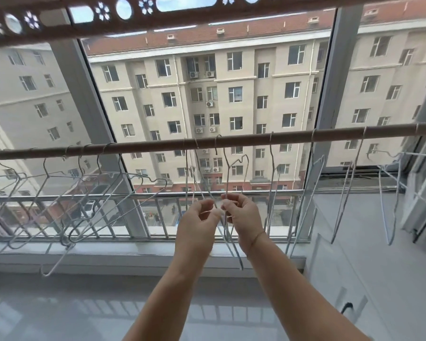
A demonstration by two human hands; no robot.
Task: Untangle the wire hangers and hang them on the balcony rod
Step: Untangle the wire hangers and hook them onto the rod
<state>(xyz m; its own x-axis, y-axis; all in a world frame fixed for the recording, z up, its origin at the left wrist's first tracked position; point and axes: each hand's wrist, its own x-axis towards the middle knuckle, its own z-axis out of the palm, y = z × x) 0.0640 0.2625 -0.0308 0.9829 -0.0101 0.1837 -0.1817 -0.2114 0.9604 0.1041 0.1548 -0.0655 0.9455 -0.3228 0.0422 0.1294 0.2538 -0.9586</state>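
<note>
Both hands are raised at centre, close together and almost touching, just under the balcony rod. Left hand pinches a thin wire between thumb and fingertips. Right hand has its fingers curled on wire right beside it.

Far left: tangled bunch of wire hangers, hooks over the rod, frames crossed and interlocked, sagging toward the window sill.

Centre: held clump, two or three hangers with hooks on the rod, frames bunched together and running down through both hands to below the wrists. Which strand each hand has is hard to tell because the wires are thin and overlapping.

Right: spaced hangers hang singly along the rod, edge-on and well apart from each other.

Step in hand, as I judge it: separating the centre clump while its hooks already sit on the rod. The next move likely calls for holding one frame steady and working the other out sideways. After that, slide the hooks apart along the rod without knocking them off. The left bunch looks not yet sorted.
</note>
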